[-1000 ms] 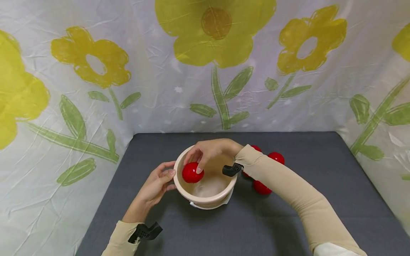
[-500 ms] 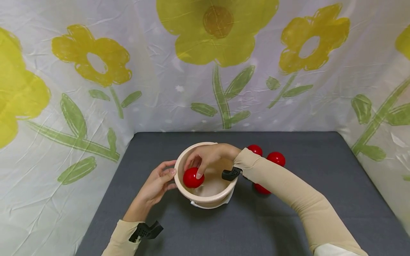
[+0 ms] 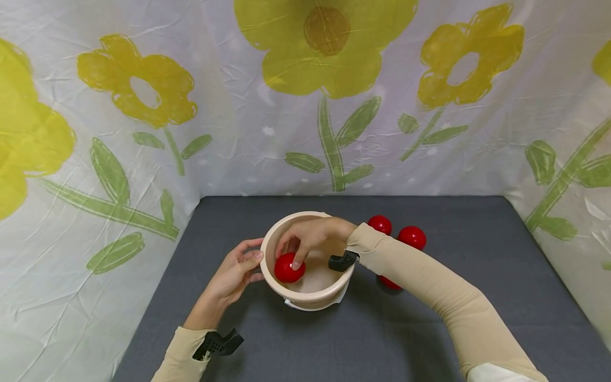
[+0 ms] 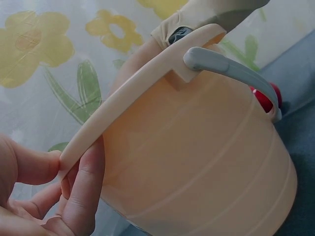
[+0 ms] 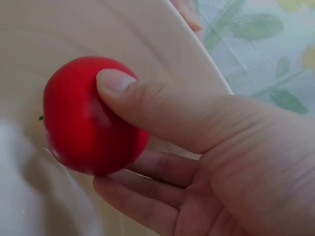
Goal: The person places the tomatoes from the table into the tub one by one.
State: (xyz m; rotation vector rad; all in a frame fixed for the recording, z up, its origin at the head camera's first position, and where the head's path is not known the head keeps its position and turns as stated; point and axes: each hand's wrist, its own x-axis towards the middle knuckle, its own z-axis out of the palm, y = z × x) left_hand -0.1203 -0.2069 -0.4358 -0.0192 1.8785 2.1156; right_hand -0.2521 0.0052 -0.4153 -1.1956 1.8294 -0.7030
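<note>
A cream bucket (image 3: 329, 293) stands on the dark table. My left hand (image 3: 234, 273) holds its left rim, and the left wrist view shows thumb and fingers pinching the rim's edge. Inside the bucket, my right hand (image 3: 310, 236) grips a shiny red tomato (image 3: 288, 269) near the left inner wall. In the right wrist view the thumb lies across the tomato (image 5: 83, 123), fingers underneath, and a small green stem tip pokes out on its far side. The bucket's pale grey handle (image 4: 236, 71) hangs down along the outside.
More red tomatoes lie right of the bucket: one behind the right forearm (image 3: 379, 224), another farther right (image 3: 412, 237), and a third (image 3: 390, 283) partly hidden under the sleeve. A flower-printed curtain (image 3: 215, 132) encloses the table's back and sides.
My right hand has lowered the tomato a little deeper into the bucket. The left hand keeps its hold on the rim.
</note>
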